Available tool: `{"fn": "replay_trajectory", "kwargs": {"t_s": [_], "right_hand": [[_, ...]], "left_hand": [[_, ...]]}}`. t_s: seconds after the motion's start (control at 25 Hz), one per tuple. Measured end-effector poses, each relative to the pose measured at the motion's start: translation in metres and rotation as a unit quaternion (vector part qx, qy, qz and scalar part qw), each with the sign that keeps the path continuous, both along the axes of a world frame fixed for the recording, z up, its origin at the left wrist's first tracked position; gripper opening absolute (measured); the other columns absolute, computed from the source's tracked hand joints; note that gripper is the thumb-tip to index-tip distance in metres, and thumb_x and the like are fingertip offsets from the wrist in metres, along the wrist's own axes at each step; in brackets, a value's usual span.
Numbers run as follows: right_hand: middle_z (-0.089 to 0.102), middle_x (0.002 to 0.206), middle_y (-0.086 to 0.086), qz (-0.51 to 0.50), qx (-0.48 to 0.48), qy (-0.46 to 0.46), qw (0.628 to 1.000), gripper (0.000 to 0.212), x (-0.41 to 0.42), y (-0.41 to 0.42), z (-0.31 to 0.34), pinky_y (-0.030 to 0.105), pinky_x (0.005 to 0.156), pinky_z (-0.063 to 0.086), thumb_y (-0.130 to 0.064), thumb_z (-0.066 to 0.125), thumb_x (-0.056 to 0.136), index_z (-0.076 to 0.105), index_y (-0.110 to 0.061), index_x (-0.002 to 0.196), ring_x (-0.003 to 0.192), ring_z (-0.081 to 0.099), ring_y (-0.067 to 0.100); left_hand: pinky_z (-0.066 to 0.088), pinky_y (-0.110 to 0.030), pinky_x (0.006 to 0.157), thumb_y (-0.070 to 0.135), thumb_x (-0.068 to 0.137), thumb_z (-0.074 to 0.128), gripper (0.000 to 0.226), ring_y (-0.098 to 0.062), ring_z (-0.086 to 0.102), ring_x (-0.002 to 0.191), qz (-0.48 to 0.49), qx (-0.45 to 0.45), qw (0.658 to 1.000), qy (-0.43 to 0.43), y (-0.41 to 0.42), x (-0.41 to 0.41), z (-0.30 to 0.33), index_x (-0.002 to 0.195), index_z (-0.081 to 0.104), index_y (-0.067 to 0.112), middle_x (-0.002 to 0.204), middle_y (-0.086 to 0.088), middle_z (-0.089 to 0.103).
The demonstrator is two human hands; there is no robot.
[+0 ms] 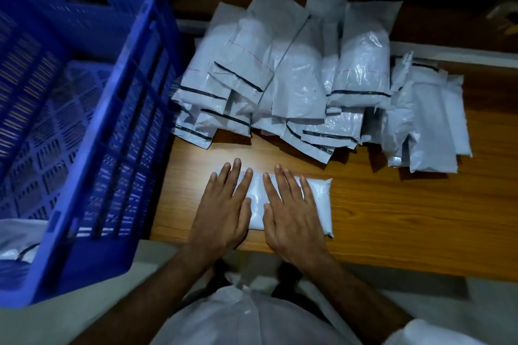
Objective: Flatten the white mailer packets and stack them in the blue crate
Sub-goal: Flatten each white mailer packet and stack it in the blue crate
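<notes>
Both hands (224, 213) (291, 216) flat — packet (319, 204) beneath.

Wooden table (392, 218) carries 1 packet (316, 202), a packet pile (294, 78).

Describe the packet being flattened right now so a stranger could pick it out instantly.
Start at the wooden table right of the blue crate. Nearer the person than the big heap of mailers, one white packet lies alone. Unlike the others, it has the left hand and right hand pressed flat on it.
</notes>
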State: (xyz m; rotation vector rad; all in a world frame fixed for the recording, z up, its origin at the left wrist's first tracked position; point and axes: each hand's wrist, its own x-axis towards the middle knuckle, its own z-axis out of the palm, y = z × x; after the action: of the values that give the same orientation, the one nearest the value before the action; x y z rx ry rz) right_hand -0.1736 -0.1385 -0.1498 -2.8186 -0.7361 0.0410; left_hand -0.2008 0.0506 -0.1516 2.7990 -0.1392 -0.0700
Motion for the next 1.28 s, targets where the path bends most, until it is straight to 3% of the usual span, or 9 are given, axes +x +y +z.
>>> {"fn": "replay_trajectory", "kwargs": {"t_s": [0.2,0.32,0.44,0.76,0.96,1.12,1.28], "right_hand": [[0.017,0.172,0.013,0.004,0.025,0.02,0.999,0.062,0.0,-0.001,0.009,0.053,0.127,0.019,-0.037,0.032,0.106,0.03,-0.013,0.163,0.16,0.014,0.024],[0.022,0.171,0.01,-0.086,0.07,0.022,0.994,0.061,-0.002,-0.022,0.016,0.055,0.128,0.012,-0.04,0.035,0.104,0.035,-0.017,0.161,0.16,0.013,0.021],[0.015,0.173,0.009,-0.14,0.04,0.02,0.989,0.062,-0.002,-0.043,0.008,0.056,0.128,0.012,-0.045,0.032,0.106,0.031,-0.021,0.163,0.161,0.008,0.024],[0.019,0.172,0.012,-0.118,0.019,0.018,0.993,0.062,0.002,-0.047,-0.001,0.055,0.128,0.014,-0.04,0.03,0.106,0.03,-0.014,0.163,0.16,0.009,0.028],[0.017,0.172,0.014,-0.059,0.008,0.002,0.998,0.062,-0.001,-0.031,0.006,0.06,0.127,0.011,-0.042,0.035,0.106,0.029,-0.02,0.164,0.161,0.009,0.026],[0.016,0.173,0.012,-0.058,0.008,0.002,0.998,0.064,-0.003,-0.014,0.0,0.057,0.127,0.014,-0.043,0.04,0.104,0.029,-0.023,0.164,0.161,0.011,0.025],[0.016,0.173,0.011,-0.05,0.006,-0.009,0.999,0.065,-0.002,-0.016,0.0,0.056,0.127,0.015,-0.039,0.04,0.103,0.029,-0.021,0.164,0.16,0.013,0.026]], "left_hand": [[0.008,-0.051,0.127,0.04,0.105,0.023,0.063,-0.029,0.007,0.158,0.01,0.055,0.998,0.02,-0.006,-0.007,0.012,0.161,0.023,0.012,0.17,-0.014,0.01],[0.008,-0.054,0.126,0.045,0.105,0.028,0.065,-0.03,0.003,0.158,-0.064,0.068,0.996,0.003,-0.023,0.0,0.015,0.162,0.022,0.016,0.17,-0.015,0.008],[0.01,-0.053,0.126,0.048,0.105,0.03,0.064,-0.026,-0.002,0.158,-0.112,0.033,0.993,0.009,-0.039,0.014,0.006,0.164,0.016,0.025,0.171,-0.009,0.0],[0.003,-0.047,0.128,0.047,0.107,0.026,0.06,-0.023,-0.006,0.158,-0.093,0.037,0.995,0.013,-0.044,0.018,0.002,0.164,0.012,0.03,0.171,-0.006,-0.003],[0.002,-0.05,0.127,0.044,0.106,0.025,0.062,-0.022,-0.002,0.158,-0.081,0.021,0.996,0.005,-0.02,0.015,0.016,0.163,0.02,0.021,0.171,-0.008,0.005],[0.013,-0.05,0.126,0.04,0.105,0.033,0.064,-0.023,0.006,0.158,-0.08,0.03,0.996,-0.017,-0.001,0.004,0.005,0.162,0.021,0.013,0.17,-0.01,0.01],[0.011,-0.047,0.127,0.043,0.106,0.031,0.065,-0.02,0.002,0.158,-0.082,0.018,0.996,-0.007,-0.003,0.008,0.007,0.163,0.017,0.015,0.171,-0.007,0.006]]}}
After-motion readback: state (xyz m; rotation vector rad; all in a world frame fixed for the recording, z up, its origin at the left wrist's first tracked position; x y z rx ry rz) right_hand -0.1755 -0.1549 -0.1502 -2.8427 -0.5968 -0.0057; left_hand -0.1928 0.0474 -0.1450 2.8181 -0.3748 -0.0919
